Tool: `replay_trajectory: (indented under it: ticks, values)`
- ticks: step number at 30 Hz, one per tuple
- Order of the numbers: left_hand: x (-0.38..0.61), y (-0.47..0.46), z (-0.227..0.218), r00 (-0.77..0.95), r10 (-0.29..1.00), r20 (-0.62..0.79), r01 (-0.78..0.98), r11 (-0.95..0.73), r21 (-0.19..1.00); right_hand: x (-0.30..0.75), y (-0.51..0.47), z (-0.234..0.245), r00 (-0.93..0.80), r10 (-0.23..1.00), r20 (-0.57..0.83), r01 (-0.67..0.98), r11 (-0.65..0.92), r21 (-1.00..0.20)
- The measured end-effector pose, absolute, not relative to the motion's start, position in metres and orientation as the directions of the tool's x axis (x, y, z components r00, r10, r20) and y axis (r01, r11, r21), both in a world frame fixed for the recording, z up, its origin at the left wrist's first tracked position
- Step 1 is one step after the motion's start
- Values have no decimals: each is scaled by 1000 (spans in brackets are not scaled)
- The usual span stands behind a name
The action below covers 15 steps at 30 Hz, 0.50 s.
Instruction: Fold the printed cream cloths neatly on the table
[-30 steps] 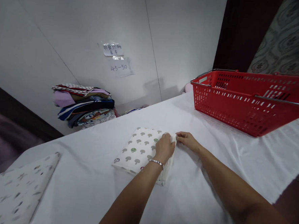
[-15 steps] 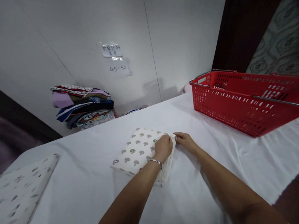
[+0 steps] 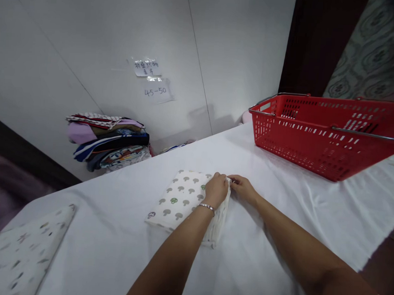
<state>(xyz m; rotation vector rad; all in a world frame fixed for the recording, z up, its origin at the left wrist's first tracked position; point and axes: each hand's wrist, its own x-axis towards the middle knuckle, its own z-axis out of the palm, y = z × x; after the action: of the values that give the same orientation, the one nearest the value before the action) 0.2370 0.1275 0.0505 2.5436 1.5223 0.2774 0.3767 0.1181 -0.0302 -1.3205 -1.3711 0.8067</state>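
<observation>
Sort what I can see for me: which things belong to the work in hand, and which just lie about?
In hand:
- folded mushroom-print cloth
- left hand, on it
- right hand, at its corner
- white-covered table beneath

Lying about, untouched:
- red shopping basket
- folded small-motif cloth
- stacked fabrics
- "45-50" wall sign

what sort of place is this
Perhaps a fabric workroom or stockroom: a mushroom-print cloth lies on a white-covered table, a stack of fabrics sits beyond it, handwritten notes hang on the wall.

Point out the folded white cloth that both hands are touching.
The mushroom-print cloth, touched by the left hand and right hand; the speckled cloth at far left lies untouched.
</observation>
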Motion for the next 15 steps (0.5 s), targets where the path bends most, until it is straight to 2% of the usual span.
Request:
replay_trajectory:
  ticks: [4,8,15]
  values:
    - [238,135,52,524,851,40,837,-523,161,377,118,-31,152,963,224,289,173,-941]
    - [235,138,49,539,840,67,822,-541,176,376,117,-29,156,961,227,283,177,-943]
    - [236,144,51,525,851,6,835,-516,193,376,114,-24,156,960,234,314,176,-933]
